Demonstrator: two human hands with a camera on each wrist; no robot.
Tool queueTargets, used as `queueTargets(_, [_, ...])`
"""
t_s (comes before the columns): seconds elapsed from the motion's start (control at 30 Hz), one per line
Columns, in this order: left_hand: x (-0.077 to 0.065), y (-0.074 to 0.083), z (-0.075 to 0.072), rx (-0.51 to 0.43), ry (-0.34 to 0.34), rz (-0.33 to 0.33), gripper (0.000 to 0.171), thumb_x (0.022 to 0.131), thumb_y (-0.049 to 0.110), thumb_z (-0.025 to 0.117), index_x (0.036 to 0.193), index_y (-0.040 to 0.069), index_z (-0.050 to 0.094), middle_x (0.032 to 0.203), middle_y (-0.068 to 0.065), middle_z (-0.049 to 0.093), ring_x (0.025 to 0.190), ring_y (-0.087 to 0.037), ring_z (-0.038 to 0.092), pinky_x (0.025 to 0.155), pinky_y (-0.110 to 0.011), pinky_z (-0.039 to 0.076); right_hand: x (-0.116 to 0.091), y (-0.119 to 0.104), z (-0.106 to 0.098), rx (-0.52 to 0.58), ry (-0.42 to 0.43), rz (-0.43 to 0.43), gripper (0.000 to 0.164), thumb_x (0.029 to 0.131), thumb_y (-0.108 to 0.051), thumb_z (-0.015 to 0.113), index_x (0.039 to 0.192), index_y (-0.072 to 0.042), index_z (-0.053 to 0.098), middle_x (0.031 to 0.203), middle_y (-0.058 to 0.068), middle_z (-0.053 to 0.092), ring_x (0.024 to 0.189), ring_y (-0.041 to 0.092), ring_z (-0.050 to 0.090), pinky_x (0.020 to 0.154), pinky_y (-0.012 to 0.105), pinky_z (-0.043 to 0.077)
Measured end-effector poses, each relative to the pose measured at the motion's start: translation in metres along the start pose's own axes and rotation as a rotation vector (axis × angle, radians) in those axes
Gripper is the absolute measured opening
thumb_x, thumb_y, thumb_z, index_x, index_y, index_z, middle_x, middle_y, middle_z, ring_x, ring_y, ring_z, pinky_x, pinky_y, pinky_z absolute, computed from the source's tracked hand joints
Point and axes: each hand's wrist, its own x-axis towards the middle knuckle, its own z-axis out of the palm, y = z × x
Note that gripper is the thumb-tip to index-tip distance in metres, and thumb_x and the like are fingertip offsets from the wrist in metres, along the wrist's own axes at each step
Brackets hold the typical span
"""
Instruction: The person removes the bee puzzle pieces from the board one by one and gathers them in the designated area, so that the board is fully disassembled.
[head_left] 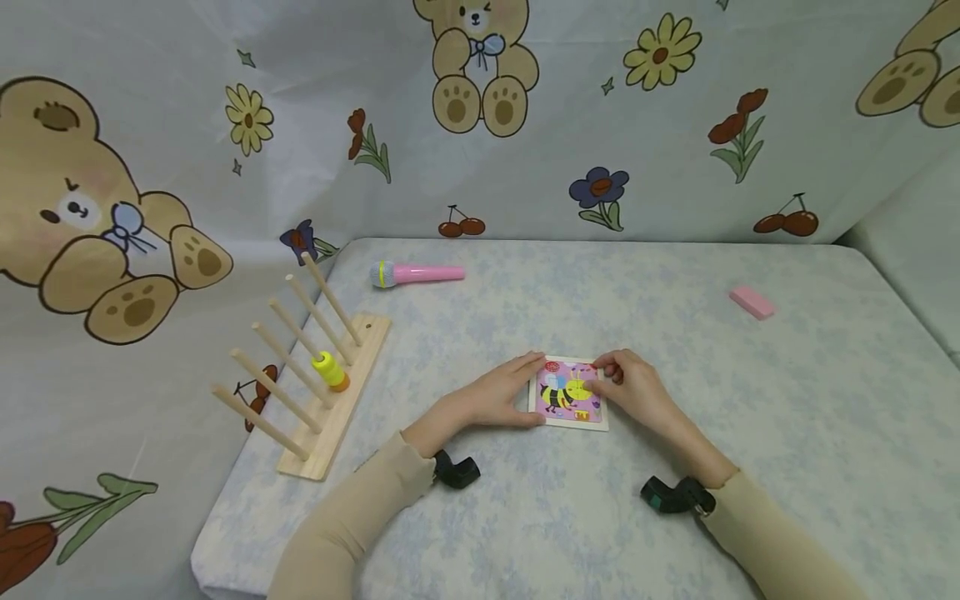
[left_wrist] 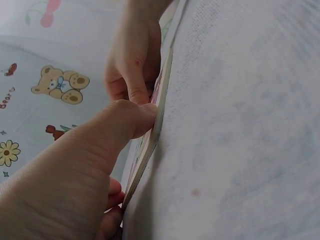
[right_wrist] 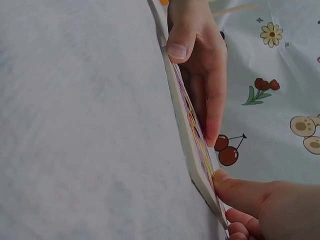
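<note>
A small square bee jigsaw puzzle (head_left: 564,397) in a pale wooden frame lies on the table between both hands. Its pink face shows a yellow and black bee with seams between the pieces. My left hand (head_left: 501,395) holds the puzzle's left side, thumb at the near corner and fingers at the far corner. From the right, my right hand (head_left: 636,390) grips the puzzle, its thumb (right_wrist: 240,192) on the picture and curled fingers by the far right corner. The left wrist view shows the frame edge-on, with the left thumb (left_wrist: 132,117) on its rim.
To the left stands a wooden peg rack (head_left: 341,400) with several slanted pegs; yellow and orange beads (head_left: 330,371) sit on one. A pink toy microphone (head_left: 420,273) lies at the back left. At the back right is a pink block (head_left: 752,302). A patterned cloth (head_left: 525,183) hangs behind the table.
</note>
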Motion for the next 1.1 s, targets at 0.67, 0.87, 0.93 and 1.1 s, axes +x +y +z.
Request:
queueTargets(0.67, [-0.0002,0.0004,-0.0021,0.005,-0.013,0.003,0.093,0.085,0.051,0.062,0.151,0.004,0.015,0.157,-0.007,0.012,0.142,-0.015,0.005,0.112,-0.027,0.011,0.0043,0.0019,0.0018,0.034,-0.005,0.052,0.031,0.082,-0.015,0.075,0.101,0.003,0.060,0.090,0.010,0.056,0.075,0.020,0.047,0.061,0.025,0.040])
queueTargets(0.87, [0.0005,0.0012,-0.0033,0.003,-0.006,0.000,0.093,0.085,0.052,0.062,0.151,0.005,0.016,0.157,-0.005,0.012,0.142,-0.014,0.005,0.112,-0.028,0.012,0.0056,0.0013,0.0011,0.065,0.009,0.054,0.033,0.081,-0.016,0.076,0.101,0.004,0.059,0.089,0.010,0.057,0.076,0.020,0.049,0.062,0.024,0.042])
queueTargets(0.93, [0.0007,0.0013,-0.0033,0.003,-0.007,-0.001,0.093,0.085,0.052,0.062,0.151,0.005,0.016,0.157,-0.005,0.012,0.142,-0.014,0.005,0.112,-0.027,0.012,0.0056,0.0010,0.0011,0.072,0.012,0.053,0.033,0.081,-0.016,0.077,0.101,0.004,0.059,0.088,0.010,0.058,0.076,0.020,0.050,0.061,0.023,0.043])
queueTargets(1.1, [0.0004,0.0007,-0.0020,0.004,-0.016,-0.008,0.094,0.085,0.052,0.062,0.151,0.005,0.015,0.157,-0.005,0.012,0.142,-0.013,0.006,0.112,-0.028,0.013,0.0049,0.0024,0.0035,0.074,0.019,0.051,0.033,0.081,-0.016,0.076,0.102,0.004,0.060,0.088,0.010,0.060,0.075,0.019,0.052,0.062,0.023,0.044])
